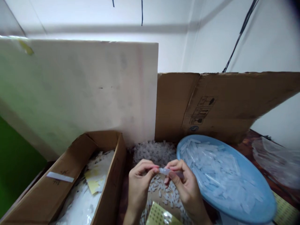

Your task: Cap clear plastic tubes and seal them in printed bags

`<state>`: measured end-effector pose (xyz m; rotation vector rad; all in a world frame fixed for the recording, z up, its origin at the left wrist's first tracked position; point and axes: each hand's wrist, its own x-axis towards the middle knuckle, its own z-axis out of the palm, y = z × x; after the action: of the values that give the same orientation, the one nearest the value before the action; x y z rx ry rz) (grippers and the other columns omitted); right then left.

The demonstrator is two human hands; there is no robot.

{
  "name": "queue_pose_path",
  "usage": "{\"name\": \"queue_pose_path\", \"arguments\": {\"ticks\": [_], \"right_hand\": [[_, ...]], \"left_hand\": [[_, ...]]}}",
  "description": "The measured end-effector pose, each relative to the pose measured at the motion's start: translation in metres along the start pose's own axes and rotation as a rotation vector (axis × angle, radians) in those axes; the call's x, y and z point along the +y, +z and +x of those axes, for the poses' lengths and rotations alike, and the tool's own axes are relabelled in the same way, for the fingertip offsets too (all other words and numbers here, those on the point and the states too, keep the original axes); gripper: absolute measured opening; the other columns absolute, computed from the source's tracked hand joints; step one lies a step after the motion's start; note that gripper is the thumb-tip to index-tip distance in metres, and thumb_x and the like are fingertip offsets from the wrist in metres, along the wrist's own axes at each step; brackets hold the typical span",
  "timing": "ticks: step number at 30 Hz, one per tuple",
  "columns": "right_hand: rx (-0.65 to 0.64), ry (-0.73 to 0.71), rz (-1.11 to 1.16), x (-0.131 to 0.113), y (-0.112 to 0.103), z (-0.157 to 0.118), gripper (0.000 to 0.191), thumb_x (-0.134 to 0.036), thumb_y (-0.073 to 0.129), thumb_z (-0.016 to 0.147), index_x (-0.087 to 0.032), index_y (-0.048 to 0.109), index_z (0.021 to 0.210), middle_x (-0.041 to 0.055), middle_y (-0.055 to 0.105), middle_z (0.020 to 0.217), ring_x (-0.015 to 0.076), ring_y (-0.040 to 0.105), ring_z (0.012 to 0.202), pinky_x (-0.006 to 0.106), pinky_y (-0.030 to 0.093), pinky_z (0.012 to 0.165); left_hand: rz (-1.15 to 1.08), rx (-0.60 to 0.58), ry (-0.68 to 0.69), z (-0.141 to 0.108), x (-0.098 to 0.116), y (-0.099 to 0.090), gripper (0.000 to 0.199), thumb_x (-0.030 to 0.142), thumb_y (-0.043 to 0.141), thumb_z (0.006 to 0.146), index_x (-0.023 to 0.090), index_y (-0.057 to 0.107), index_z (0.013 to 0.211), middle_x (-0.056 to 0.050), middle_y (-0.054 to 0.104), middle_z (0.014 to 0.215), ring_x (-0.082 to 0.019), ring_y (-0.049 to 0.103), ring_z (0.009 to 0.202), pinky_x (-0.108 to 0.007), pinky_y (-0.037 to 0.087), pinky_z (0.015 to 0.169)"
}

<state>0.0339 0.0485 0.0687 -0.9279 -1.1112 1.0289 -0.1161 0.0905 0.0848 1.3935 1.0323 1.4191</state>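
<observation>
hands [161, 184] pinch small translucent tube [167, 171]

The scene is softly and evenly lit from above, with a pale band of shadow cast across the wall behind the white board [79, 90]. Strong wide-angle bending is seen toward the edges, where the picture is smeared and darkened, most of all right of the board.

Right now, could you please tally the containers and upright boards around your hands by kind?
Cardboard box: 1
Blue basin: 1
Clear bag: 1
White board: 1
Cardboard sheet: 1
Total: 5
Loose small clear plastic pieces are too many to count; left hand and right hand together pinch one clear piece.
</observation>
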Motion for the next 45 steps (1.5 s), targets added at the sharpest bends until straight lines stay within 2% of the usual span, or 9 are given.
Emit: {"name": "queue_pose_path", "arguments": {"ticks": [5, 11, 15, 18, 22, 27, 34, 40, 45], "right_hand": [[0.079, -0.013, 0.049, -0.004, 0.011, -0.003, 0.020, -0.038, 0.062, 0.099, -0.023, 0.052, 0.091, -0.0001, 0.056, 0.100, 0.0112, 0.067, 0.065, 0.025, 0.056, 0.061], [0.008, 0.009, 0.062, -0.003, 0.013, -0.003, 0.016, -0.035, 0.063, 0.099, -0.023, 0.054, 0.093, 0.0010, 0.058, 0.102, 0.0130, 0.068, 0.067, 0.028, 0.058, 0.063], [0.012, 0.021, -0.106, 0.006, 0.002, 0.005, 0.016, -0.036, 0.068, 0.095, -0.021, 0.063, 0.092, 0.0065, 0.064, 0.108, 0.0205, 0.070, 0.089, 0.032, 0.060, 0.079], [-0.007, 0.006, -0.141, 0.012, -0.009, 0.011, 0.016, -0.036, 0.065, 0.097, -0.021, 0.069, 0.096, 0.0096, 0.064, 0.116, 0.0260, 0.065, 0.110, 0.035, 0.061, 0.089], [-0.013, 0.012, -0.098, 0.011, -0.023, 0.014, 0.017, -0.036, 0.063, 0.098, -0.022, 0.070, 0.102, 0.0085, 0.064, 0.118, 0.0240, 0.067, 0.105, 0.034, 0.061, 0.088], [-0.018, 0.078, -0.099, 0.005, -0.030, 0.013, 0.019, -0.037, 0.066, 0.097, -0.022, 0.070, 0.107, 0.0067, 0.067, 0.112, 0.0215, 0.070, 0.097, 0.031, 0.058, 0.087], [-0.008, 0.121, -0.128, -0.001, -0.026, 0.011, 0.025, -0.041, 0.069, 0.094, -0.023, 0.064, 0.111, 0.0057, 0.071, 0.110, 0.0205, 0.070, 0.096, 0.029, 0.054, 0.086], [-0.024, 0.098, -0.071, 0.002, -0.026, 0.011, 0.019, -0.037, 0.071, 0.093, -0.023, 0.060, 0.100, 0.0054, 0.072, 0.112, 0.0223, 0.069, 0.106, 0.032, 0.052, 0.093], [-0.069, 0.092, -0.124, 0.000, -0.023, 0.013, 0.016, -0.035, 0.069, 0.093, -0.021, 0.062, 0.097, 0.0058, 0.072, 0.107, 0.0228, 0.069, 0.103, 0.033, 0.052, 0.091]], "left_hand": [[-0.038, -0.013, -0.055, -0.002, -0.001, 0.000, 0.013, 0.032, 0.086, 0.073, 0.019, 0.082, 0.072, -0.004, 0.068, 0.076, -0.017, 0.063, 0.074, -0.023, 0.050, 0.068], [-0.062, -0.139, -0.110, 0.007, -0.007, -0.016, 0.016, 0.035, 0.085, 0.075, 0.019, 0.083, 0.075, -0.005, 0.072, 0.074, -0.018, 0.065, 0.072, -0.024, 0.050, 0.065], [0.370, -0.352, -0.129, 0.020, -0.037, -0.040, 0.017, 0.031, 0.072, 0.088, 0.019, 0.083, 0.094, -0.008, 0.078, 0.091, -0.023, 0.071, 0.087, -0.028, 0.053, 0.078], [0.836, -0.347, -0.098, 0.022, -0.072, -0.052, 0.026, 0.014, 0.057, 0.094, 0.022, 0.078, 0.107, -0.008, 0.077, 0.110, -0.022, 0.069, 0.102, -0.029, 0.050, 0.090], [0.998, -0.365, -0.102, 0.016, -0.106, -0.054, 0.038, 0.002, 0.054, 0.088, 0.025, 0.076, 0.110, -0.007, 0.074, 0.119, -0.025, 0.064, 0.111, -0.034, 0.042, 0.096], [1.057, -0.327, -0.083, 0.014, -0.118, -0.048, 0.027, 0.006, 0.058, 0.088, 0.020, 0.074, 0.104, -0.011, 0.071, 0.115, -0.030, 0.061, 0.110, -0.041, 0.040, 0.097], [0.854, -0.253, 0.007, 0.017, -0.104, -0.044, 0.015, 0.023, 0.054, 0.098, 0.018, 0.068, 0.102, -0.012, 0.070, 0.116, -0.027, 0.062, 0.112, -0.040, 0.048, 0.099], [0.234, -0.248, 0.003, 0.012, -0.058, -0.029, 0.019, 0.036, 0.072, 0.089, 0.018, 0.067, 0.095, -0.005, 0.074, 0.091, -0.022, 0.070, 0.089, -0.029, 0.055, 0.082], [0.209, -0.222, 0.109, 0.007, -0.040, -0.017, 0.014, 0.031, 0.076, 0.087, 0.020, 0.076, 0.094, -0.004, 0.072, 0.091, -0.019, 0.068, 0.087, -0.026, 0.052, 0.079]]}}
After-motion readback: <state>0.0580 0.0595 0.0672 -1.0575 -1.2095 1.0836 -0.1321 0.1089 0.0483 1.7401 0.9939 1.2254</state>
